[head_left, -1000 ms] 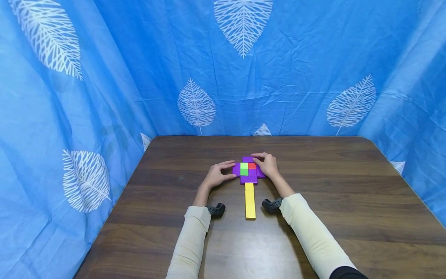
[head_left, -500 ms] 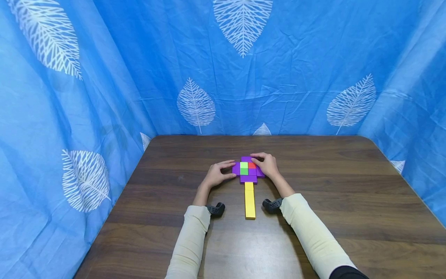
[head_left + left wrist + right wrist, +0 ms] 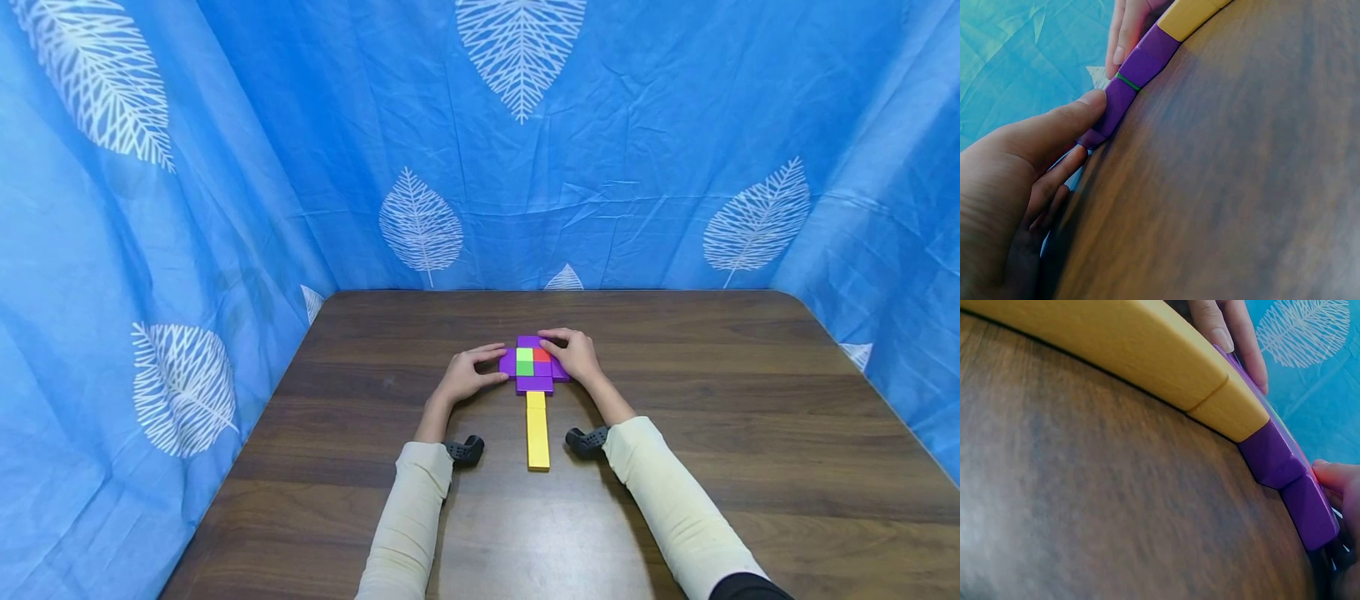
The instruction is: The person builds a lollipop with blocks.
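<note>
Flat coloured blocks lie together on the table in the head view. Around a centre with a light green block (image 3: 524, 355), a green block (image 3: 524, 368) and a red block (image 3: 541, 356) sit purple blocks (image 3: 534, 384). My left hand (image 3: 459, 377) pinches the left purple block (image 3: 507, 362) between thumb and fingers. My right hand (image 3: 576, 354) is at the far right corner, its thumb by the red block and its fingers at the far purple block (image 3: 528, 342); the right wrist view hides those fingers. A strip of yellow blocks (image 3: 537, 437) runs from the near purple block towards me.
The brown wooden table (image 3: 337, 500) spreads out around the blocks. Blue curtains (image 3: 480, 233) with white leaf prints hang behind it and at both sides. A black device (image 3: 467, 451) sits on the left wrist, and another black device (image 3: 587, 442) on the right.
Both hands stay at the blocks with hardly any movement. The far purple block has shifted slightly left, closer in line with the others. The head view has tilted very slightly.
</note>
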